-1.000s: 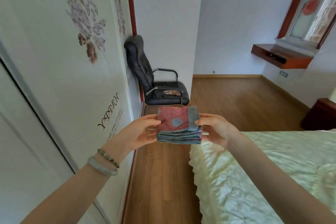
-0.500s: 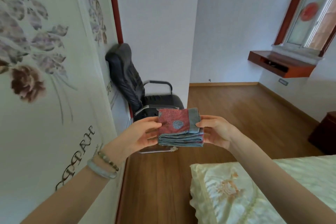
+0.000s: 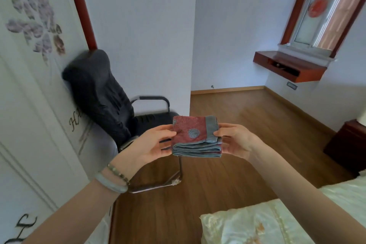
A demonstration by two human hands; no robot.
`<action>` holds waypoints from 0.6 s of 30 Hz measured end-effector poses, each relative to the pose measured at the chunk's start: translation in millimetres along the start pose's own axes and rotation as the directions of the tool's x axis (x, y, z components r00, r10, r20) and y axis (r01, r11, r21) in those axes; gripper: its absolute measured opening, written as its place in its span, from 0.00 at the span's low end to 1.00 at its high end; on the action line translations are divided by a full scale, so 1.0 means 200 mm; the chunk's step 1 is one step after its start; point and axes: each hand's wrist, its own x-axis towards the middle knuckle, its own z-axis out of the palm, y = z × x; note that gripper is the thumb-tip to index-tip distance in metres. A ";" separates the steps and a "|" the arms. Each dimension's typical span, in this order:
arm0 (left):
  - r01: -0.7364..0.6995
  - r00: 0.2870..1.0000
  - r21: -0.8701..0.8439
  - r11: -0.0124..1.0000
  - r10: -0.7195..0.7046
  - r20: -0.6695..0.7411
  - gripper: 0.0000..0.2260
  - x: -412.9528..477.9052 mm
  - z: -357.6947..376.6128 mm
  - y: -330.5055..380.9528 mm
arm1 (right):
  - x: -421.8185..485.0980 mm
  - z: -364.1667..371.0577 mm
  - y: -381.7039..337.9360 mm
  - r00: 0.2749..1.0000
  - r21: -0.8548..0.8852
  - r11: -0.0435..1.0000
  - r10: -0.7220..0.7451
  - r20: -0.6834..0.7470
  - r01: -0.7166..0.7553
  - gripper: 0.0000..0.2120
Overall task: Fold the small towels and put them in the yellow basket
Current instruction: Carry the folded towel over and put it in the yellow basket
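A small folded towel [image 3: 195,134], red with grey-blue dots and a grey-blue border, is held in the air in front of me as a thick square stack. My left hand [image 3: 152,144] grips its left edge, thumb on top and fingers beneath. My right hand [image 3: 234,140] grips its right edge the same way. The towel hangs above the wooden floor, in front of the chair. No yellow basket is in view.
A black office chair [image 3: 103,97] leans against the white wardrobe door [image 3: 29,105] at the left. The bed corner with a pale cream cover [image 3: 257,222] lies at the lower right. A dark nightstand [image 3: 344,144] stands at the right, under a wooden wall shelf [image 3: 289,65]. Wooden floor [image 3: 247,125] stretches ahead.
My view has moved forward and up towards the chair; the bed has slid down and right in the frame. Both hands keep the same hold on the folded towel.
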 end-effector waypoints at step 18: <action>0.158 0.909 0.172 0.972 -0.211 0.360 0.11 1.82 0.22 0.63 | 1.17 -0.50 -0.54 0.853 0.156 0.983 -0.003 -0.522 0.099 0.16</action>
